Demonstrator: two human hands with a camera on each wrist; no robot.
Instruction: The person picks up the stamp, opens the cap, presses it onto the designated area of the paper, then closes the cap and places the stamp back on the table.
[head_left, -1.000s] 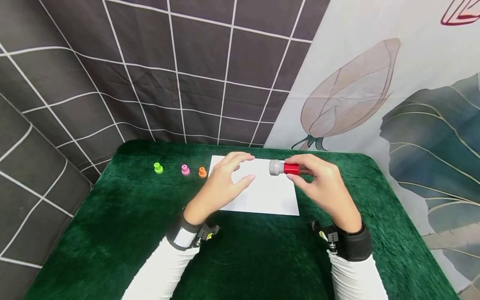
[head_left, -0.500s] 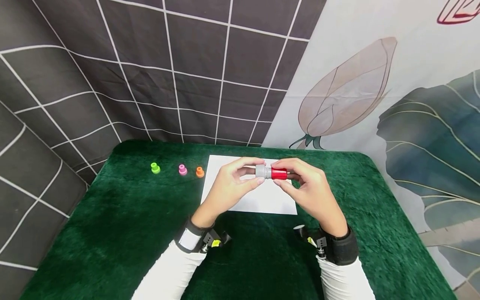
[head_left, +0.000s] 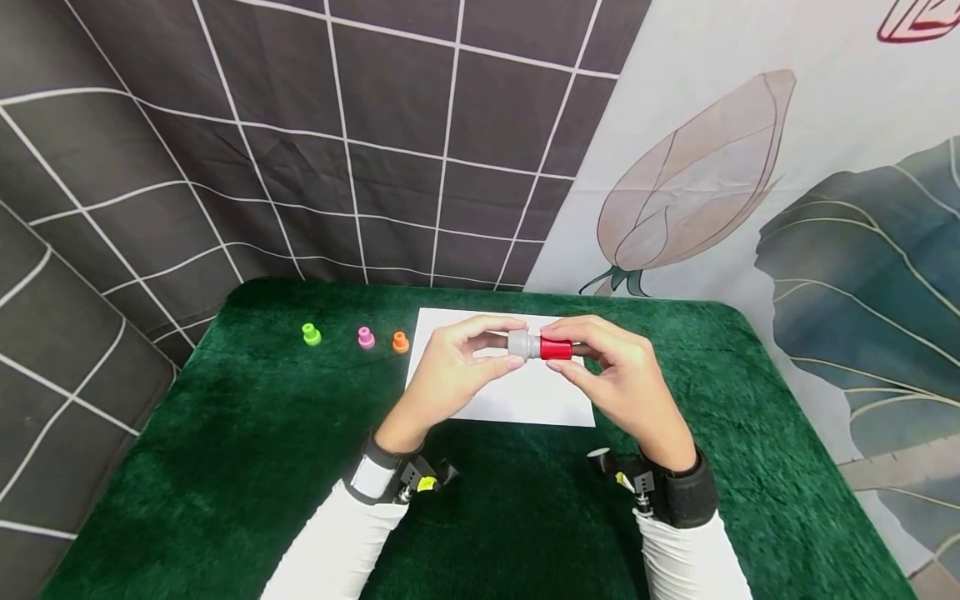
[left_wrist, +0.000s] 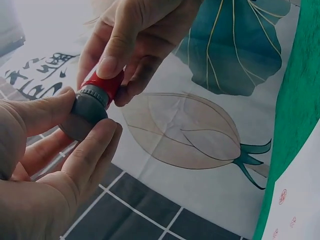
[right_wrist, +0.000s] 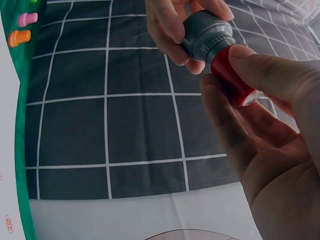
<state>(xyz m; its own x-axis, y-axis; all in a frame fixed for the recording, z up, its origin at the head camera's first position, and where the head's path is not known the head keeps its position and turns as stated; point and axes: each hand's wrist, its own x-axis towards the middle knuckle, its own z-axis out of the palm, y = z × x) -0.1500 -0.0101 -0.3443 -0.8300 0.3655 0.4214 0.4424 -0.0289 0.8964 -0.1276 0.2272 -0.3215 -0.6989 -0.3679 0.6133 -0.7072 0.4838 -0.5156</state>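
A small stamp with a wide grey end (head_left: 517, 343) and a red cylindrical end (head_left: 556, 349) is held level above the white paper (head_left: 525, 404). My left hand (head_left: 448, 367) pinches the grey end between thumb and fingers. On the red end, my right hand (head_left: 626, 387) keeps a grip with its thumb and fingers. A ridged grey collar (right_wrist: 216, 45) shows between the two ends in the right wrist view, and the tip of the red end looks clear. Small red marks (left_wrist: 283, 196) are printed on the paper in the left wrist view.
Left of the paper stand three small stepped pieces: orange (head_left: 401, 342), pink (head_left: 365, 337) and green (head_left: 311, 334). A green cloth (head_left: 262, 433) covers the table. Behind it hang a grey gridded curtain (head_left: 390, 100) and a white sheet with plant drawings (head_left: 675, 50).
The right hand has brought the stamp leftward. My left hand, apart from it a second ago, has taken hold of the grey end. Little differs over the last half second.
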